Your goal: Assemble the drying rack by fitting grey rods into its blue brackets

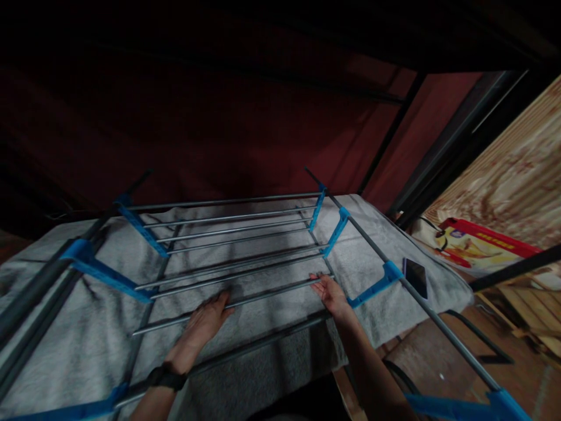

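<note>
A rack of grey metal tubes (239,275) and blue plastic brackets (109,272) lies on a grey cloth (377,327). My left hand (208,318), with a dark watch (167,377) on its wrist, is over the nearest thin metal tube (267,295), its thumb and fingers on either side. My right hand (329,294) has its fingers around the same tube near the right end, close to a blue bracket (372,289). The tube's left end rests beyond my left hand, apart from the blue bracket behind it. Parts of both grips are hidden.
A phone (415,278) lies on the cloth to the right. Past it is a red and yellow package (486,245), with wooden pieces (532,313) on the floor below. A dark red wall (245,134) stands behind, and a long side tube (451,333) runs along the right.
</note>
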Demonstrator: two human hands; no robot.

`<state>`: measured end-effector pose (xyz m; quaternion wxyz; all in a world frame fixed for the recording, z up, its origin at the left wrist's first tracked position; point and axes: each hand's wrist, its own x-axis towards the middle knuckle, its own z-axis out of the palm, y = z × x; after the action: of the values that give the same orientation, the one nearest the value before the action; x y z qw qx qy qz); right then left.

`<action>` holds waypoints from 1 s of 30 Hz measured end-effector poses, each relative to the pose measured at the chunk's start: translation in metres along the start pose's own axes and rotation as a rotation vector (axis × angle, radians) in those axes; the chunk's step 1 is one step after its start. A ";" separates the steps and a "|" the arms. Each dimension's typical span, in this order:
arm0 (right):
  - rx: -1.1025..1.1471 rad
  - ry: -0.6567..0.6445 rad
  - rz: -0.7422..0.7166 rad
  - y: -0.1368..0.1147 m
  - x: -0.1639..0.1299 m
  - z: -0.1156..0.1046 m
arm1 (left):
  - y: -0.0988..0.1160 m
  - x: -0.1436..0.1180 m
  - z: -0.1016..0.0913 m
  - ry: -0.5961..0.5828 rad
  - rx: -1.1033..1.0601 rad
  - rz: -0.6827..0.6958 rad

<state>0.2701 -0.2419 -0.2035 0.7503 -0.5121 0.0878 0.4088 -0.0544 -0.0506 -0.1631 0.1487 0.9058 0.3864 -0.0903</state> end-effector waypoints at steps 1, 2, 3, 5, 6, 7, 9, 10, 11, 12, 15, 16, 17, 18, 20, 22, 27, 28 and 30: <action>0.002 0.002 0.002 0.000 0.000 0.000 | -0.001 0.001 0.001 0.002 -0.005 0.004; 0.004 0.004 0.003 0.000 0.000 0.000 | -0.001 0.001 0.001 0.000 -0.007 0.007; 0.006 0.005 0.003 0.000 0.000 -0.001 | -0.002 0.002 0.001 -0.002 -0.005 0.010; 0.012 0.006 0.003 -0.001 0.000 -0.001 | -0.003 0.003 0.002 -0.006 0.008 0.023; 0.015 0.005 0.002 -0.001 0.001 -0.002 | -0.004 0.003 0.003 -0.006 0.017 0.031; 0.018 0.003 0.001 -0.001 0.001 -0.002 | -0.003 0.003 0.003 -0.002 0.028 0.042; 0.015 0.003 0.004 0.000 0.002 -0.003 | 0.001 0.002 0.003 0.015 0.059 0.063; 0.010 0.005 0.007 0.000 0.002 -0.004 | 0.004 0.000 0.003 0.029 0.081 0.072; 0.002 0.007 0.010 0.000 0.003 -0.005 | 0.007 -0.002 0.003 0.045 0.113 0.080; -0.008 0.010 0.013 0.000 0.003 -0.005 | 0.011 -0.004 0.002 0.060 0.150 0.085; -0.045 0.009 0.022 -0.001 0.005 -0.007 | 0.023 -0.009 0.001 0.087 0.237 0.076; -0.057 0.006 0.025 -0.002 0.005 -0.008 | 0.026 -0.010 0.001 0.089 0.244 0.069; -0.069 0.002 0.027 -0.003 0.006 -0.009 | 0.029 -0.011 0.001 0.091 0.243 0.063; -0.080 -0.001 0.030 -0.003 0.007 -0.010 | 0.030 -0.012 0.001 0.095 0.237 0.059; -0.100 -0.005 0.035 -0.004 0.008 -0.012 | 0.032 -0.013 0.002 0.105 0.234 0.052; -0.118 -0.011 0.043 -0.005 0.010 -0.016 | 0.034 -0.013 0.003 0.116 0.234 0.049; -0.142 -0.012 0.046 -0.004 0.018 -0.026 | 0.036 -0.011 0.008 0.136 0.226 0.044; -0.151 -0.016 0.042 -0.004 0.019 -0.027 | 0.036 -0.011 0.009 0.140 0.224 0.044; -0.185 -0.033 0.026 -0.003 0.021 -0.029 | 0.037 -0.010 0.011 0.145 0.220 0.044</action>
<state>0.2947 -0.2559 -0.2265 0.6958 -0.5710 0.0440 0.4335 -0.0350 -0.0850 -0.1633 0.0221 0.9291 0.3638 -0.0632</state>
